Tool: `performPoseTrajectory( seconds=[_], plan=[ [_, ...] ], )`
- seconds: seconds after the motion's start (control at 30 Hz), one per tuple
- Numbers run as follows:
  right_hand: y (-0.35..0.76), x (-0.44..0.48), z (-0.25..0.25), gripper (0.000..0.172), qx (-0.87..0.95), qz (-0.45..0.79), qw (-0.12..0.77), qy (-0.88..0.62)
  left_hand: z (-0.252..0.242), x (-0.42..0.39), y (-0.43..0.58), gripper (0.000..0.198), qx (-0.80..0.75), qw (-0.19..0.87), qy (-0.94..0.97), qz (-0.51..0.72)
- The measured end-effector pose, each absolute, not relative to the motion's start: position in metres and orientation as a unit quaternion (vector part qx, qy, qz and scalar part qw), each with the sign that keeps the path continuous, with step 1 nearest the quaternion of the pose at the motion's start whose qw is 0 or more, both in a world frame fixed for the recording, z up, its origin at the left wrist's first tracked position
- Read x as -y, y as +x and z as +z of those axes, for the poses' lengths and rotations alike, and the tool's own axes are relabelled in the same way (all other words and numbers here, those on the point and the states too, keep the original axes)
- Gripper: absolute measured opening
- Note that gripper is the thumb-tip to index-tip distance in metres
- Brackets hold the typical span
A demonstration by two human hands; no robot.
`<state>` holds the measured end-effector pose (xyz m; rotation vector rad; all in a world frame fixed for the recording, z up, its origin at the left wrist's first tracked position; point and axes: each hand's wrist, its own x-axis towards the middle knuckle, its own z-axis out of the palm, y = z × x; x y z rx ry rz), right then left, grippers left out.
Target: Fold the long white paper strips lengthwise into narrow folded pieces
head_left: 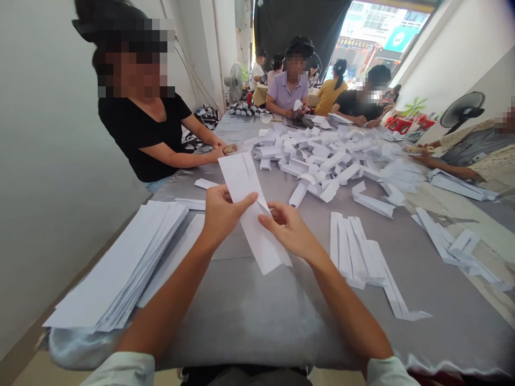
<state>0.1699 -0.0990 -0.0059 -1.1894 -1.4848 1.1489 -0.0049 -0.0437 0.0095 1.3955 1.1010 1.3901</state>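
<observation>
A long white paper strip (263, 244) is held up above the grey-covered table, tilted, with a fold along its right edge. My left hand (225, 212) grips its left side, thumb on the front and fingers behind. My right hand (289, 228) pinches the right edge lower down, thumb on the paper and fingers curled at the fold. Left of my left forearm lies a thick stack of flat white paper sheets (116, 262). Several folded paper strips (354, 252) lie side by side to the right of my right hand.
A large heap of folded white paper pieces (322, 155) covers the table's (257, 321) far middle. At the left a person in black (148, 134) leans on the edge. Other people sit at the far end and right side. More folded paper (458, 246) lies at right.
</observation>
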Motion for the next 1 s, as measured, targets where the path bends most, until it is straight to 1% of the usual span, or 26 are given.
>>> performPoseTrajectory(
  seconds=[0.07,0.13,0.23,0.3,0.4,0.53,0.63,0.67,0.73,0.77,0.87,0.9,1.0],
  plan=[
    [0.17,0.099,-0.007,0.031,0.607,0.45,0.42,-0.503,0.008,0.043,-0.004,0.027,-0.441,0.411,0.567,0.561],
    [0.171,0.099,-0.007,0.026,0.635,0.406,0.406,-0.517,0.006,0.042,-0.004,0.026,-0.443,0.394,0.573,0.565],
    [0.171,0.098,-0.007,0.032,0.678,0.329,0.389,-0.531,0.004,0.041,-0.005,0.026,-0.454,0.375,0.58,0.563],
    [0.173,0.098,-0.008,0.03,0.694,0.306,0.372,-0.535,0.001,0.039,-0.006,0.026,-0.46,0.365,0.584,0.561],
    [0.177,0.096,-0.01,0.022,0.706,0.299,0.352,-0.537,-0.005,0.031,-0.009,0.026,-0.457,0.371,0.58,0.563],
    [0.188,0.096,-0.009,0.026,0.703,0.312,0.331,-0.547,-0.014,0.016,-0.015,0.031,-0.458,0.39,0.545,0.584],
    [0.204,0.101,0.0,0.022,0.682,0.366,0.312,-0.551,-0.014,0.009,-0.02,0.036,-0.452,0.408,0.513,0.605],
    [0.209,0.103,0.004,0.03,0.668,0.392,0.314,-0.549,-0.013,0.009,-0.021,0.037,-0.447,0.416,0.505,0.61],
    [0.217,0.105,0.012,0.054,0.634,0.445,0.347,-0.529,-0.01,0.01,-0.022,0.041,-0.436,0.442,0.496,0.607],
    [0.218,0.106,0.014,0.059,0.615,0.465,0.376,-0.514,-0.009,0.011,-0.022,0.043,-0.428,0.46,0.499,0.597],
    [0.211,0.103,0.014,0.054,0.555,0.465,0.476,-0.499,-0.008,0.019,-0.017,0.043,-0.391,0.509,0.532,0.552],
    [0.206,0.101,0.011,0.052,0.546,0.453,0.495,-0.501,-0.007,0.022,-0.015,0.042,-0.377,0.519,0.548,0.536],
    [0.193,0.096,0.002,0.046,0.562,0.442,0.498,-0.492,-0.006,0.03,-0.01,0.037,-0.351,0.533,0.586,0.499]
  ],
)
